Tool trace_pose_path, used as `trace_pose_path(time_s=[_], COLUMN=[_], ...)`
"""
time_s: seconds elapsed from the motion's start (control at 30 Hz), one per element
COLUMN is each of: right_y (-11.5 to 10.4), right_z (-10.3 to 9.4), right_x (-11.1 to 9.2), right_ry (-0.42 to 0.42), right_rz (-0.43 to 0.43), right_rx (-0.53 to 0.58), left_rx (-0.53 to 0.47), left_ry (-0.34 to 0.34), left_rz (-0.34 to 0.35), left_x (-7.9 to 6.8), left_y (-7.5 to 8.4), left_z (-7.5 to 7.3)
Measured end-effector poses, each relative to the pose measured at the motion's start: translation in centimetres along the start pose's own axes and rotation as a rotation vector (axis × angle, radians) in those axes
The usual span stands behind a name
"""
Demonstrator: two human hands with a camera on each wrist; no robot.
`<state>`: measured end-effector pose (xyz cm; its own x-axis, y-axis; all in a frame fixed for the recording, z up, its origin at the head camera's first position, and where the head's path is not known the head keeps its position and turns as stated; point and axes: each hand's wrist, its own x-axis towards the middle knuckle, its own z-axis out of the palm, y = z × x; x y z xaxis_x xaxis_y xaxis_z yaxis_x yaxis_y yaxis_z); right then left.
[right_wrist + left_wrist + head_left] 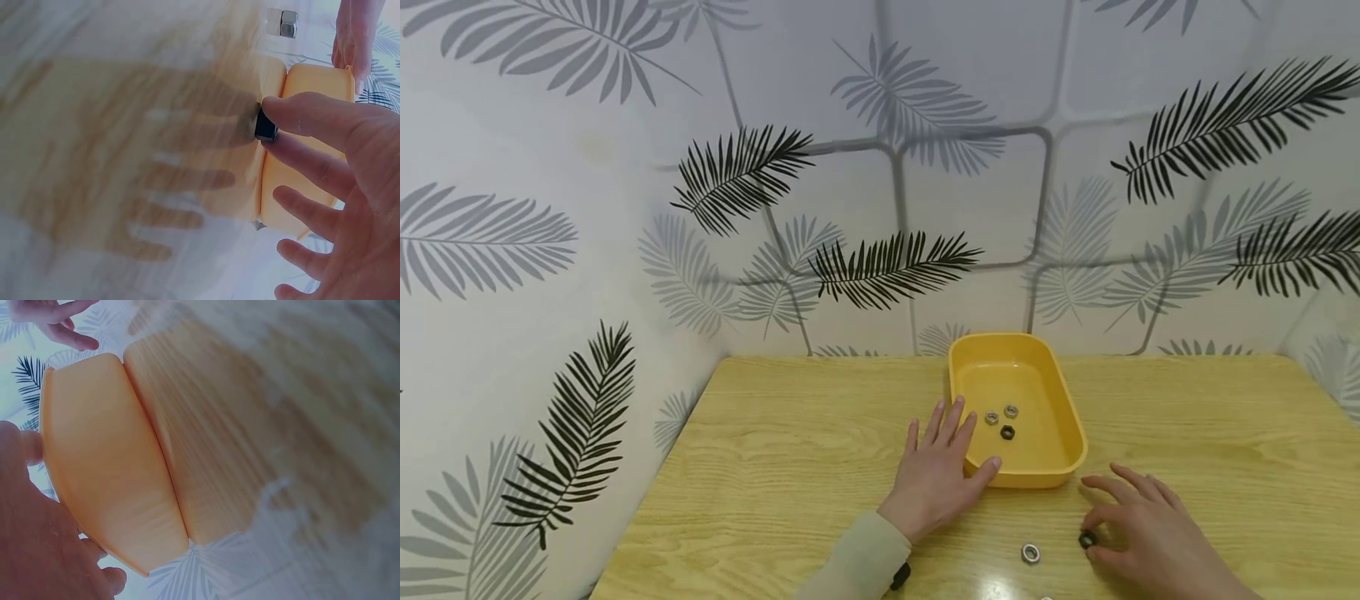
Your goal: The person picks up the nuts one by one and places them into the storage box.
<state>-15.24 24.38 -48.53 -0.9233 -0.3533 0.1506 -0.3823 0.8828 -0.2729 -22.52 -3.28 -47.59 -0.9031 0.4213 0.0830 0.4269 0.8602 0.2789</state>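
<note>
My left hand (934, 483) rests on the near-left rim of a yellow tray (1078, 446), its fingers spread and the thumb over the front edge. Inside the tray lie two silver nuts (1011, 412) and one black nut (1007, 432). To the right of the tray, my right hand (1150, 521) pinches another black hex nut (266, 125) between thumb and index finger, right at the tabletop. The other fingers of that hand are held apart from the nut. A silver nut (1030, 553) stands on the table between the two hands, nearer the front.
The wooden table (775, 450) backs onto a wall (850, 192) patterned with palm leaves. At the bottom edge of the head view, a sliver of another silver thing (1047, 597) shows. A dark object (901, 575) shows beside the left sleeve (861, 558).
</note>
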Motion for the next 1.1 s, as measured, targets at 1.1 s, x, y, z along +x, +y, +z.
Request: trace_pose_path(time_s=[1.1], right_y=[-0.5], right_z=[-0.53], right_x=[0.01], right_ry=[-0.021], right_rz=[0.035], right_rx=[0.082], left_rx=[-0.01], left_ry=[0.012], left_rz=[0.007], left_x=[0.0], left_y=[-0.07], left_z=[0.17])
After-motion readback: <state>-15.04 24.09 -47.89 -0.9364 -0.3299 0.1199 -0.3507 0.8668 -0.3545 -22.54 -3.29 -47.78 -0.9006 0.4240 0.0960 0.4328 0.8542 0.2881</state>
